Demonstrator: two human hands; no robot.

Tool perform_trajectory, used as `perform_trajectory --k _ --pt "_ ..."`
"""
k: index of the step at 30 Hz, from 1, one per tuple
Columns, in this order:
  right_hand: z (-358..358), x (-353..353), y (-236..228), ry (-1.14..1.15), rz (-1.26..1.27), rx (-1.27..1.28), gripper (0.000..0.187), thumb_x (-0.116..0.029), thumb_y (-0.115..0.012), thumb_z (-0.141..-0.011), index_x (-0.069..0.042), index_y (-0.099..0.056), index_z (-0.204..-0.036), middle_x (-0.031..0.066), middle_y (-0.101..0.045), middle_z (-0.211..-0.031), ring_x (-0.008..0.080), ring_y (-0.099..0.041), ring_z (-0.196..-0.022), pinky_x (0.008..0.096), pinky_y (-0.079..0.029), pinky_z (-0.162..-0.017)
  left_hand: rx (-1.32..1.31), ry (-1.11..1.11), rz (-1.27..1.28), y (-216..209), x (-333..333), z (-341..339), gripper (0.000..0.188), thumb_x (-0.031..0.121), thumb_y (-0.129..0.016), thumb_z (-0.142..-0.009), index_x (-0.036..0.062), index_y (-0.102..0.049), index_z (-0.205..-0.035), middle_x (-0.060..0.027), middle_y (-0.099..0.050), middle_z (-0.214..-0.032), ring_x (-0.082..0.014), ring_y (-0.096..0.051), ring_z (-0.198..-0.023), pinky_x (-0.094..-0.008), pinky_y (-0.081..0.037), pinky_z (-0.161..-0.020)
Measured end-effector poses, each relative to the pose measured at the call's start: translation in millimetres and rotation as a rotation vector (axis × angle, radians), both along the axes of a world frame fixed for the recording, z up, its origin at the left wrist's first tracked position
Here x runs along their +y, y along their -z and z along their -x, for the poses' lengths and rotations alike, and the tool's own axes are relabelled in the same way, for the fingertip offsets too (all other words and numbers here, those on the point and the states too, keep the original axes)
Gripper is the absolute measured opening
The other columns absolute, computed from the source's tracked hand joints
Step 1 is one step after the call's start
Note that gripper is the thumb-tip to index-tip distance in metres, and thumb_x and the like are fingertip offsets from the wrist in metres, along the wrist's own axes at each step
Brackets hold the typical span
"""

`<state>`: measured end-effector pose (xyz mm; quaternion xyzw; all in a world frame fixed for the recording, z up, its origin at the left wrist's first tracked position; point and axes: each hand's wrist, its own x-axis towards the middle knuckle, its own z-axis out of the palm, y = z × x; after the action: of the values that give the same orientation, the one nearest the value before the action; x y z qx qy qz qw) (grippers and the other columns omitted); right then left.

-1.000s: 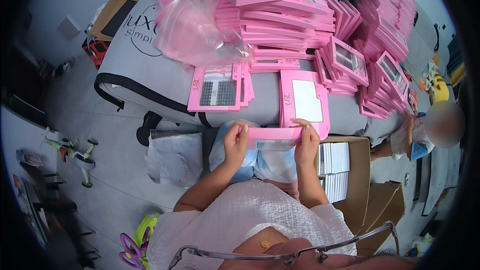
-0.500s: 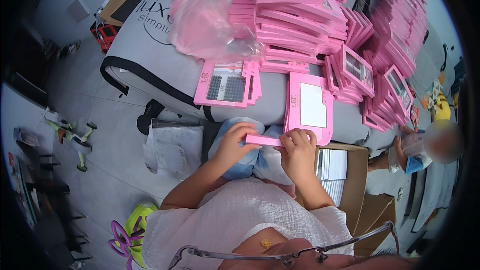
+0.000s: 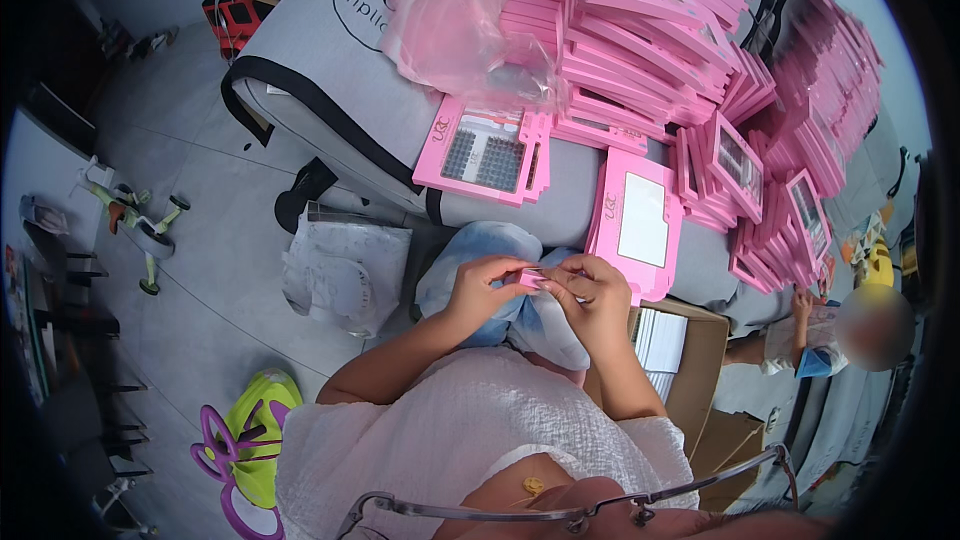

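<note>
Above my lap, my left hand (image 3: pixel 486 292) and my right hand (image 3: pixel 592 302) pinch a slim pink box (image 3: pixel 527 278) between them. Most of the box is hidden by my fingers, and only a short pink part shows. Ahead of my right hand, a small stack of pink window boxes (image 3: pixel 640 219) with white panels lies on the grey padded surface. Further left, several pink boxes (image 3: pixel 480 150) hold rows of dark lash clusters behind clear windows.
Tall stacks of pink boxes (image 3: pixel 640 50) and clear plastic bags (image 3: pixel 450 20) cover the grey surface (image 3: pixel 300 60). By my right side stands a cardboard box (image 3: pixel 690 370) with white inserts (image 3: pixel 655 340). A plastic package (image 3: pixel 345 270) is at left. A child (image 3: pixel 810 335) is at far right.
My hands have drawn closer together, and the pink box has turned so that less of its length shows. The whole view has shifted slightly, and the child's arm has risen.
</note>
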<state>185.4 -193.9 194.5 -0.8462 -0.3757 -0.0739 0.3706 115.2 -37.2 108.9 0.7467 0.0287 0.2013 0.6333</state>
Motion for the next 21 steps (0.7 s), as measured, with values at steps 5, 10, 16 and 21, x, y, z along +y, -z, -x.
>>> perform_trajectory --k 5,10,16,21 --pt "14 9 -8 0.151 0.140 0.027 0.015 -0.025 -0.075 -0.072 -0.011 -0.074 -0.078 0.0019 -0.064 -0.075 0.0218 -0.061 -0.057 0.0332 -0.048 -0.058 -0.251 -0.025 -0.132 -10 -2 0 0.034 0.003 -0.076 -0.071 0.0013 -0.068 -0.104 -0.0119 -0.068 -0.102 -0.0206 -0.068 -0.087 -0.0275 -0.054 -0.074" --pt "-2 -1 -10 0.075 0.247 -0.014 0.018 -0.032 -0.073 -0.073 -0.016 -0.075 -0.081 0.0026 -0.066 -0.081 0.0217 -0.064 -0.068 0.0363 -0.050 -0.077 -0.389 -0.008 -0.284 -5 2 -9 0.035 0.004 -0.078 -0.069 0.0020 -0.068 -0.103 -0.0109 -0.067 -0.100 -0.0220 -0.068 -0.084 -0.0283 -0.056 -0.072" --pt "-26 -58 -29 0.051 0.387 0.024 0.021 -0.029 -0.076 -0.070 -0.014 -0.076 -0.084 0.0057 -0.068 -0.086 0.0244 -0.064 -0.082 0.0395 -0.046 -0.086 -0.384 -0.057 -0.352 0 12 -10 0.031 0.003 -0.078 -0.067 0.0017 -0.070 -0.097 -0.0104 -0.068 -0.093 -0.0216 -0.068 -0.078 -0.0277 -0.056 -0.067" --pt "-17 -85 -10 0.058 -0.045 0.405 0.015 -0.015 -0.071 -0.079 -0.005 -0.074 -0.090 0.0101 -0.066 -0.107 0.0202 -0.065 -0.087 0.0312 -0.049 -0.081 -0.353 -0.021 -0.291 -4 5 -12 0.028 -0.001 -0.077 -0.067 -0.0006 -0.070 -0.094 -0.0121 -0.069 -0.092 -0.0221 -0.068 -0.079 -0.0281 -0.055 -0.068"
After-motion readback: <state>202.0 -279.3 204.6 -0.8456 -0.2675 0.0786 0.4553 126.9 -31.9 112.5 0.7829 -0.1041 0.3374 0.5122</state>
